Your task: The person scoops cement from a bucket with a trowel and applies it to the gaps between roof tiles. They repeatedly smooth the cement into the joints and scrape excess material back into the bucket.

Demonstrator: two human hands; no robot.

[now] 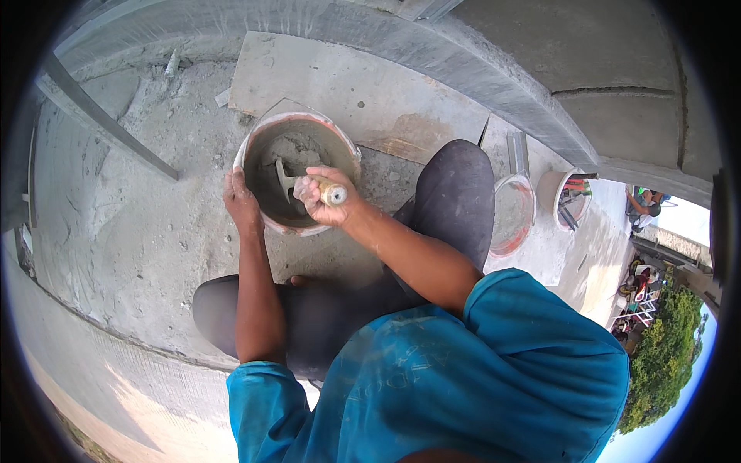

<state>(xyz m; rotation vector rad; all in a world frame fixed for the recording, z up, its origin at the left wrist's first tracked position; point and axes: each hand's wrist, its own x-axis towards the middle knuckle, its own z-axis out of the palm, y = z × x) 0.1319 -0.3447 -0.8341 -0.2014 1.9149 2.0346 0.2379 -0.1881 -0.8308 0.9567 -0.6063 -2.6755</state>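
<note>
A round bucket (356,160) stands on the dusty floor in front of me, its rim smeared with mortar. Wet grey mortar (301,144) lies inside it. My right hand (328,194) is closed around the handle of a trowel (286,179), over the near right part of the bucket. The trowel's metal end reaches down into the mortar, and its blade is partly hidden there. The handle's butt points up toward me. On the bucket's left rim rests my left hand (241,202), its fingers curled over the edge.
To my right stand a second mortar-stained bucket (512,220) and a white bucket (549,193) holding tools. A large flat board (340,85) lies behind the mortar bucket. A grey beam (108,116) slants at the left. Another person (644,207) is far off at the right.
</note>
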